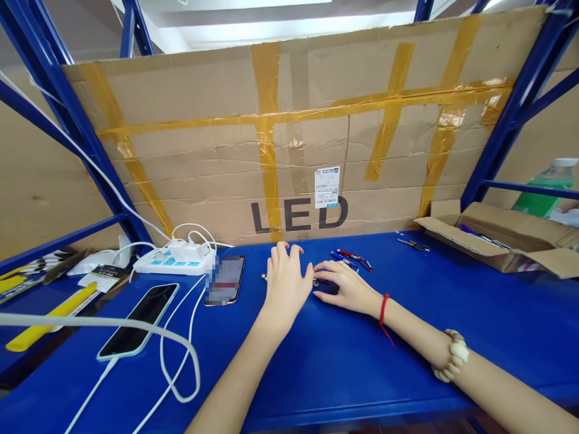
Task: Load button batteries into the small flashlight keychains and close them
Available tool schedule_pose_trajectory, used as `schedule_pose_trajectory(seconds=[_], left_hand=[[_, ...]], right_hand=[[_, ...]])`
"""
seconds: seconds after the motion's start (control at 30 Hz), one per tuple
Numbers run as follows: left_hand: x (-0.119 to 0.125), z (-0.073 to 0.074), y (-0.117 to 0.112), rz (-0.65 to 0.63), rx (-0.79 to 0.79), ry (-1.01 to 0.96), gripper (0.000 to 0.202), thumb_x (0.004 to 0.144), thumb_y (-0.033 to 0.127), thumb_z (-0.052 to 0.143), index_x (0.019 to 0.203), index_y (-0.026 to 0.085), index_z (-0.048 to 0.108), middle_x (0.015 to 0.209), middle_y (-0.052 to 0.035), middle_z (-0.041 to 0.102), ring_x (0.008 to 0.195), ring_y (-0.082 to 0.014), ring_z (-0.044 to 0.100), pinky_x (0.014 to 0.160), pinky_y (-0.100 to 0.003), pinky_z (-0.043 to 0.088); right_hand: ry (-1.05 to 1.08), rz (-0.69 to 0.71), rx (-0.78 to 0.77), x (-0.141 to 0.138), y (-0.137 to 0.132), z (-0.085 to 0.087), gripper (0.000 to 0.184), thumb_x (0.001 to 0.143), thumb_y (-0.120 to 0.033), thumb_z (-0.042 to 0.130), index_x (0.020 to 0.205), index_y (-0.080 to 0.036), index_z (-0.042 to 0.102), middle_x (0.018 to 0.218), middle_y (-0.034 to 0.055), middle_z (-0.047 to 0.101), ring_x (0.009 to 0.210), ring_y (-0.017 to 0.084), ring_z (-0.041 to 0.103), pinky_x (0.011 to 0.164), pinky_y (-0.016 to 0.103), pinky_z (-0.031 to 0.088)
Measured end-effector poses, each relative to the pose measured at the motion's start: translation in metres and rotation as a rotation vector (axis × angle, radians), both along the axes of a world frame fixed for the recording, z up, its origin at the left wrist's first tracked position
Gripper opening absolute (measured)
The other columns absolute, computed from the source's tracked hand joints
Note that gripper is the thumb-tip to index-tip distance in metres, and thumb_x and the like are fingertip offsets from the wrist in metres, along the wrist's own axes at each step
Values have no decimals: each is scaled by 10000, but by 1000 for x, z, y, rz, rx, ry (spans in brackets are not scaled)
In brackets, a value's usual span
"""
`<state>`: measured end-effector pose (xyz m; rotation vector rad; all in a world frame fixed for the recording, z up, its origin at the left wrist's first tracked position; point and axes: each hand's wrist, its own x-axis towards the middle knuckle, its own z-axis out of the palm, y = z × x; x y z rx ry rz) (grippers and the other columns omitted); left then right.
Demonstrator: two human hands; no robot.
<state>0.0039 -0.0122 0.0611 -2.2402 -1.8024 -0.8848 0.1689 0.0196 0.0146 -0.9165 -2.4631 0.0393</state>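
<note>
Phone well L of fingers, 2nd phone nearer. L hand: fingers spread, slightly bent. Small shiny pcs betw. hands, by R fingertips. R hand: fingers curved, can't tell if pinching any. Red carabiner just past R fingers; keys farther R.

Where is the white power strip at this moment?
In the head view, the power strip lies left of the left hand, on the blue surface, between the cardboard panel and the light-framed phone.
</note>
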Motion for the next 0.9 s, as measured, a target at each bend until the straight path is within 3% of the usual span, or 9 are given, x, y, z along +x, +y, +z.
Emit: schedule_pose_trajectory(seconds=[0.1,0.27,0.37,0.57,0.9], left_hand=[[0,-4,4,-11,-44,28,153,829,261,472,962,192,504,1038,-57,476,1021,-211,458,853,-346,397],[-5,-12,16,73,-127,75,149,841,267,441,932,198,536,986,-56,522,987,-216,486,843,-363,394],[-5,-23,22,98,-161,129,157,844,245,423,929,198,546,977,-55,532,974,-212,493,845,-355,389],[5,-45,23,72,-167,319,246,851,183,359,1043,177,513,1019,-73,521,937,-222,480,817,-358,392],[10,-44,20,24,-253,326,244,838,153,377,1034,162,522,1050,-77,529,1000,-226,463,863,-354,368]], right_hand=[[41,18,-26,3,-3,1,317,790,-331,556,1084,-219,595,1116,67,573,1009,204,517,882,362,374],[80,35,-75,9,-6,0,298,801,-235,528,1095,-231,582,1139,49,581,1055,187,508,904,354,368],[96,11,-84,9,-8,-2,310,803,-162,488,1095,-216,577,1132,58,589,1061,188,511,903,364,367],[73,-16,-109,8,-16,-2,346,772,-166,527,1116,-187,554,1172,88,563,1125,222,464,923,391,354],[114,79,-55,-13,-40,2,239,781,-179,518,1010,-173,584,1033,74,609,1005,199,514,918,352,358]])
